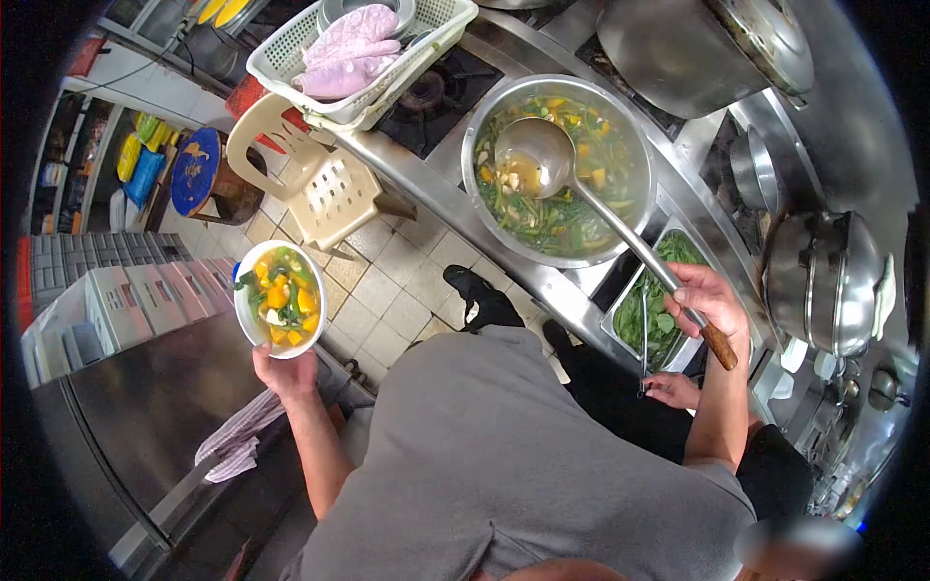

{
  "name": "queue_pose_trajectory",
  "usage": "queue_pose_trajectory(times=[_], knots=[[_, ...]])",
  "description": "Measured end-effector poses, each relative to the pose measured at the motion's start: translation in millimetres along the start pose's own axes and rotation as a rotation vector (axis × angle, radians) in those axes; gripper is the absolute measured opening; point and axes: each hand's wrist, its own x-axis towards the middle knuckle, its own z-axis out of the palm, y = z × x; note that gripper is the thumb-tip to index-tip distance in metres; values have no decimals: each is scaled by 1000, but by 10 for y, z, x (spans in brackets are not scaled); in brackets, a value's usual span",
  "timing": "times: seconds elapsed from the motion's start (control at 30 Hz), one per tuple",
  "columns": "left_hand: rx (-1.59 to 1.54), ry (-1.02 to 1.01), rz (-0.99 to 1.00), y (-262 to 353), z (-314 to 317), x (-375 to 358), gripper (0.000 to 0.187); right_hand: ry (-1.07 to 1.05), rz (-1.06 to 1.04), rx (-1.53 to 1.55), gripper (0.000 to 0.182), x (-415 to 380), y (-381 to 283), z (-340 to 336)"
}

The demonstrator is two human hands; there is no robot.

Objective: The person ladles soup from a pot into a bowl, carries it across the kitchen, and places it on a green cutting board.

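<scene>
Off to the left, my left hand [286, 373] supports a white bowl [291, 351] from its near side. Orange chunks, green vegetables and pale pieces fill this bowl. My right hand [712, 300] grips a long metal ladle [557, 145] near its wooden handle end. The ladle's head rests in the soup of a wide steel pot [468, 160], with some broth and pale bits in it. Leafy greens and orange chunks float around the ladle. Below my right hand sits a metal tray of green leaves [664, 305].
Another person's hand [671, 390] holds tongs [645, 339] over the leaf tray. A plastic chair [334, 198] stands on the tiled floor. On the counter is a basket [281, 82] with a pink oven mitt [351, 48]. A large covered pot [668, 63] stands behind the soup.
</scene>
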Motion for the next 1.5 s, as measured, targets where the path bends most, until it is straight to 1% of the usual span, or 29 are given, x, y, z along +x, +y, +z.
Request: queue_pose_trajectory(times=[0.1, 0.2, 0.3, 0.4, 0.5, 0.6, 0.73, 0.9, 1.03, 1.13, 1.2, 1.27, 1.37, 1.47, 1.5], knots=[[24, -65, -19, -58, 50, 32, 80, 1, 10, 3, 55, 15, 89, -49], [30, -118, -37, -111, 137, 118, 79, 11, 41, -140, 54, 63, 103, 32], [22, -145, -50, -77, 184, 54, 80, -14, 46, -177, 53, -46, 81, 133], [12, -157, -59, -121, 283, 58, 81, -59, 15, -119, 55, -47, 128, 103], [-8, -171, -66, -90, 297, -5, 81, -114, -8, 95, 58, -115, 286, -32], [-7, -192, -63, -147, 270, 16, 80, -125, -38, 117, 60, -142, 297, -67], [2, -151, -66, -152, 339, -17, 79, -32, -25, -32, 59, -260, 185, 32], [-7, -150, -94, -171, 415, 0, 78, -45, 14, 26, 59, -268, 190, 86], [-15, -188, -90, -143, 352, 24, 78, -38, 57, 9, 58, -333, 188, 387], [-27, -187, -104, -152, 298, 56, 78, 9, 98, -164, 64, -405, 99, 703], [-37, -206, -127, -74, 161, 95, 79, 5, 79, -189, 62, -485, 57, 1012], [-47, -215, -159, -35, 129, 102, 79, 5, 64, -204, 63, -546, 55, 1170], [-28, -233, -176, 5, 192, 80, 79, 10, 69, -191, 64, -601, 12, 1338], [-9, -244, -156, -44, 122, 145, 78, 49, 84, -96, 67, -564, 50, 1270], [-15, -244, -164, -41, 118, 161, 76, 23, 71, -51, 68, -545, 83, 1216]])
